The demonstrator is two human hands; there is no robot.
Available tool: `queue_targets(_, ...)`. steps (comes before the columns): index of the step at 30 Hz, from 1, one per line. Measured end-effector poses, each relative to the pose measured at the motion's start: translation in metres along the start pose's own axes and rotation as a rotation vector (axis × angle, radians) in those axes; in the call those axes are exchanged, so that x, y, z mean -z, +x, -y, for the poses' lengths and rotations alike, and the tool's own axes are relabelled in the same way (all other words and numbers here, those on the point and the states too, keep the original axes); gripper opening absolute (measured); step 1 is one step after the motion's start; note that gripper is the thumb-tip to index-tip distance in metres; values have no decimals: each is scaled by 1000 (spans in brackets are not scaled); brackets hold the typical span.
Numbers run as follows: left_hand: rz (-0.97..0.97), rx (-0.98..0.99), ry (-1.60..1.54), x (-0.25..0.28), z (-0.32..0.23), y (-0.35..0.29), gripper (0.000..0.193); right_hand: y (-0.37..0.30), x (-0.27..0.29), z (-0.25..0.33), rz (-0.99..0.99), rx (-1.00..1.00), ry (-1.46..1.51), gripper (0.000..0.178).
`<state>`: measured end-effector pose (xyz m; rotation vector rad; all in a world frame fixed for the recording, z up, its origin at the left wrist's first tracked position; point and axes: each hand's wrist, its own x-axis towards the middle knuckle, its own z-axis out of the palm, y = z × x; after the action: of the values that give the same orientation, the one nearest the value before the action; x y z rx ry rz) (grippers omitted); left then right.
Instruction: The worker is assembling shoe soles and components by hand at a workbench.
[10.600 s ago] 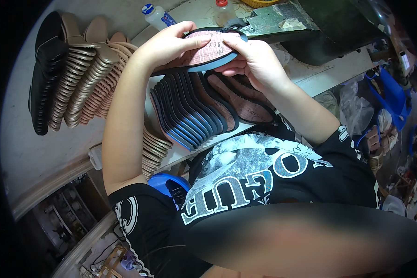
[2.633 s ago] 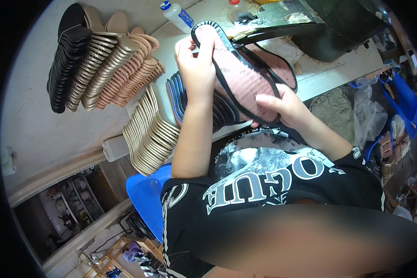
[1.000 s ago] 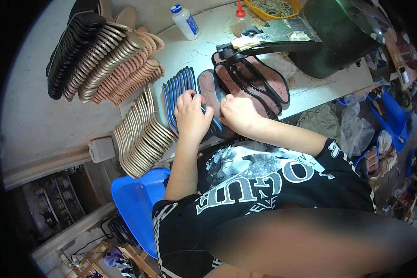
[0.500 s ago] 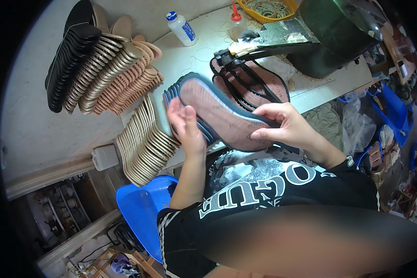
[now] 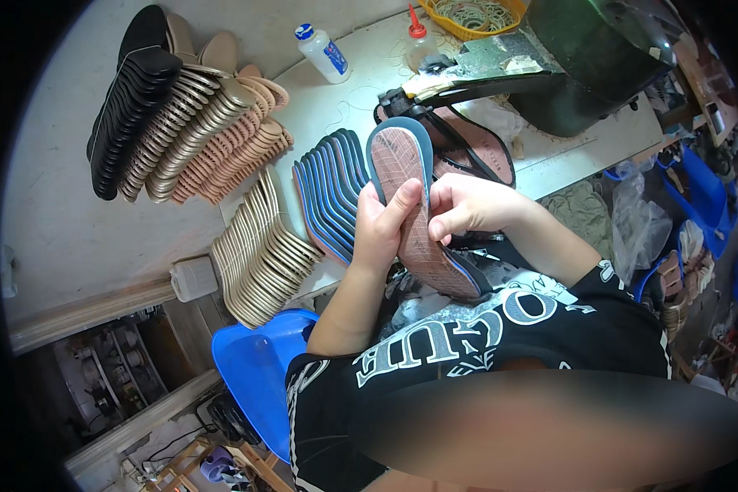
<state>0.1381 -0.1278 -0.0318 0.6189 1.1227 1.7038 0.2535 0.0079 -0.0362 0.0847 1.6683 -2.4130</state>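
A brown, line-patterned shoe sole (image 5: 398, 156) with a blue-grey rim stands tilted in front of me, its upper end toward the machine and its lower end near my shirt. My left hand (image 5: 385, 221) is closed round its left side, thumb lying across the face. At the opposite edge my right hand (image 5: 467, 205) is closed on the sole with bent fingers; some fingertips are hidden. Just left of it stands a row of similar blue-edged soles (image 5: 328, 193). Behind, black-strapped sandal pieces with brown soles (image 5: 476, 152) lie beneath the machine's arm.
A green sewing machine (image 5: 582, 74) occupies the table's (image 5: 369, 102) right side. Gold-edged soles (image 5: 262, 254) and stacked black, gold and pink soles (image 5: 180, 115) are at left. A white bottle (image 5: 323, 54), a red-tipped bottle (image 5: 419, 41), a yellow basket (image 5: 476, 20) and a blue chair (image 5: 258, 361) surround the work.
The sole has turned more upright and come closer to me. My left hand has gone from open beside it to gripping it, while my right hand has shifted left along its edge.
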Motion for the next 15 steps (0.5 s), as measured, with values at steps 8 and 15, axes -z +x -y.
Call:
queue_targets(8,-121,23,46,-2,-2,5,44,-2,-6,29,-142,-189,-592,41)
queue_targets(15,-55,30,283,-1,-13,9,57,-3,-20,13,-99,174,-352,43)
